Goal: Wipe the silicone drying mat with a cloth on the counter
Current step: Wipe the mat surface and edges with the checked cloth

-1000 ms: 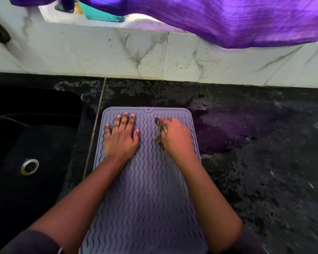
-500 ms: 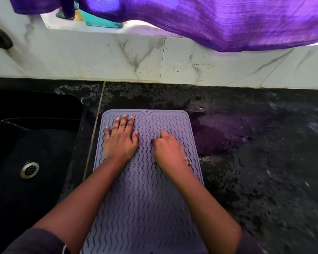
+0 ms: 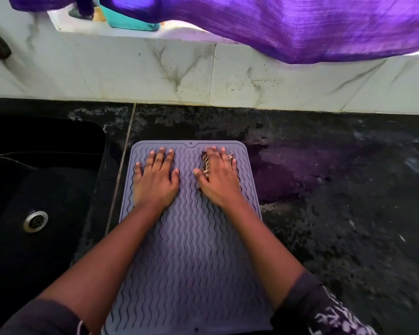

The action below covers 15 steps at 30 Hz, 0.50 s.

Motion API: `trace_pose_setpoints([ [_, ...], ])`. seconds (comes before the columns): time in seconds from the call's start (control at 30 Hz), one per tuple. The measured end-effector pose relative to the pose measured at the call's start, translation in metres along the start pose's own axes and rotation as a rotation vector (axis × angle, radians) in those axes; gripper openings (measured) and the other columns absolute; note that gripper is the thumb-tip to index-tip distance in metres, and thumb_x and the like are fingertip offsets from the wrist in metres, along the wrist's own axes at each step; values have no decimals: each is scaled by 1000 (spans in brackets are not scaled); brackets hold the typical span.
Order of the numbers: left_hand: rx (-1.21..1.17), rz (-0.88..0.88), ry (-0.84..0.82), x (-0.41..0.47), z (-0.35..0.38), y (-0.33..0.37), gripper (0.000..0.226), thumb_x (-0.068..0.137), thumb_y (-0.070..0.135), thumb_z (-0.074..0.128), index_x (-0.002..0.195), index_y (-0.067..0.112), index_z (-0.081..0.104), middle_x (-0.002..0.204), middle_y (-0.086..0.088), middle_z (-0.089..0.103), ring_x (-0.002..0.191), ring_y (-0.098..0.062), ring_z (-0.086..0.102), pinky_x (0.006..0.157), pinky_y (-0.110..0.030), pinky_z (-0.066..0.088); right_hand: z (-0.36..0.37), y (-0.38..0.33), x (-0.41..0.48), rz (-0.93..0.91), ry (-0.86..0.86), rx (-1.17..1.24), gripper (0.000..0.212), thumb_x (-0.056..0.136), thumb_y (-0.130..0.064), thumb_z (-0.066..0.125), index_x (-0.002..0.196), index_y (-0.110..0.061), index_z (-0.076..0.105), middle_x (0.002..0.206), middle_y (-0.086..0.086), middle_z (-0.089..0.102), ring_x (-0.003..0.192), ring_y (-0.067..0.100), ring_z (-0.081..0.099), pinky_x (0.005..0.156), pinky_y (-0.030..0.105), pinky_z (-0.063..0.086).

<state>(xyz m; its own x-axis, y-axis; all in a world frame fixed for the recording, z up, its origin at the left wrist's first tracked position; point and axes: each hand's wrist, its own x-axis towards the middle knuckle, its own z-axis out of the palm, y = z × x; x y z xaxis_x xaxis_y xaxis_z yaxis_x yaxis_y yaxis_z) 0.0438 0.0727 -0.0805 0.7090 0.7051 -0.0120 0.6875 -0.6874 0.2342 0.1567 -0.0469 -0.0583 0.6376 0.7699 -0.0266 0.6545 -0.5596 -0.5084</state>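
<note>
1. Now the mat (image 3: pixel 191 250) is lying on the dark desk (image 3: pixel 324 213), just right of the sink (image 3: pixel 46 189).
2. Left hand (image 3: pixel 155 180) is pressing flat on the mat's far left part, grip apart.
3. Right hand (image 3: pixel 218 180) is pressing the cloth (image 3: pixel 206 163) onto the mat's far right part, fingers lying straight, grip apart.

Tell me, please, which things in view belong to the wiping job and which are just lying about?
Belongs to the job: silicone drying mat; cloth, pressed flat under the right hand; left hand, flat on the mat.
Just lying about: sink; purple fabric hanging above; teal container on the ledge.
</note>
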Motion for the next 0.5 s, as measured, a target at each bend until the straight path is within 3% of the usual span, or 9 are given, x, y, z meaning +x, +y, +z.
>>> trace_pose_setpoints([
  [0.07, -8, -1, -1, 0, 0, 0, 57, 98, 43, 23, 151, 27, 10, 160, 3, 9, 147, -17, 2, 117, -46, 1, -21, 7, -4, 105, -131, 433, 57, 96, -47, 34, 147, -27, 17, 157, 3, 15, 143, 21, 14, 115, 47, 14],
  [0.13, -8, -1, -4, 1, 0, -1, 57, 98, 43, 23, 151, 28, 10, 160, 3, 8, 147, -17, 1, 116, -45, 0, -37, 19, -7, 174, -9, 638, 47, 99, -32, 39, 144, -25, 28, 151, 3, 32, 135, 20, 33, 108, 37, 31],
  [0.2, -7, 1, 0, 0, 0, -1, 57, 98, 43, 23, 151, 27, 10, 160, 3, 9, 147, -17, 1, 116, -45, 0, -48, 28, 0, 169, 107, 508, 48, 97, -20, 45, 143, -19, 32, 146, 4, 40, 132, 19, 40, 103, 28, 32],
  [0.33, -8, 11, 9, 0, 1, -2, 57, 98, 43, 23, 151, 26, 12, 160, 2, 10, 147, -18, 3, 116, -46, 1, -56, 20, 31, 165, -201, 31, 56, 91, -33, 57, 138, -11, 39, 141, 10, 44, 126, 26, 43, 101, 35, 37],
  [0.5, -13, 14, 9, 0, 2, -3, 57, 98, 43, 22, 151, 26, 12, 160, 1, 11, 147, -18, 4, 116, -46, 1, -78, 5, 36, 274, -279, 34, 32, 74, -23, 77, 97, -3, 67, 103, 12, 68, 93, 25, 62, 80, 35, 49],
])
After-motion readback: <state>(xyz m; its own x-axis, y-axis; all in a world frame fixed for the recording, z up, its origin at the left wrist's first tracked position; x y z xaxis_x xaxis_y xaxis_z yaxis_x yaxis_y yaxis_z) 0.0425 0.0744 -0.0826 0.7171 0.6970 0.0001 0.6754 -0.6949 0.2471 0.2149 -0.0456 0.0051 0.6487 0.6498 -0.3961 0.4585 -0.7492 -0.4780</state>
